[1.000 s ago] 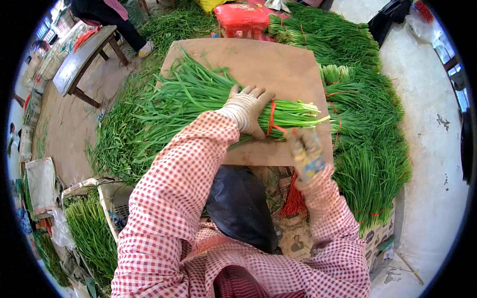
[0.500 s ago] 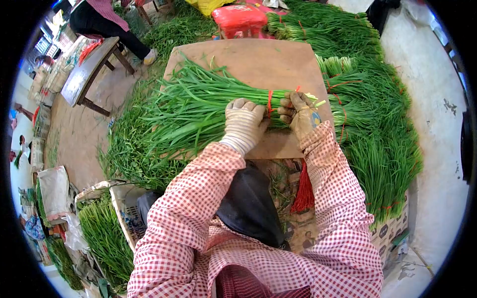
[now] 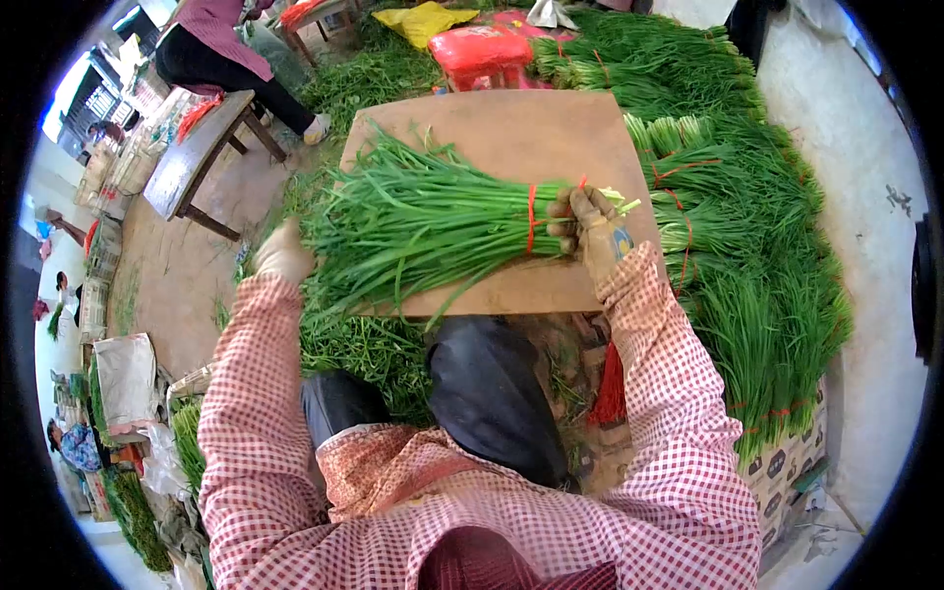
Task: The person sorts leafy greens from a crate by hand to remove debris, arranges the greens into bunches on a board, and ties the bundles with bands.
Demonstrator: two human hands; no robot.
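Note:
A bundle of garlic chives (image 3: 433,221) lies across the brown board (image 3: 492,118), leaves to the left and pale cut ends to the right. One red tie (image 3: 532,218) circles it near the stem end. My right hand (image 3: 595,231), in a dirty glove, is closed around the stems just right of that tie. At the leaf end, off the board's left side, my left hand (image 3: 285,254) wears a pale glove; motion smears its fingers, and I cannot see whether it touches the leaf tips.
Tied chive bundles (image 3: 747,236) are piled along the right. Loose greens (image 3: 364,359) cover the floor by the board. Red ties (image 3: 608,388) hang below it. A red stool (image 3: 480,54) stands beyond, a wooden bench (image 3: 202,157) at left, with a bending person (image 3: 231,59) behind it.
My left hand has let go of the bundle's middle and moved left past the leaf tips. My right hand keeps its hold on the stems. The view has shifted slightly.

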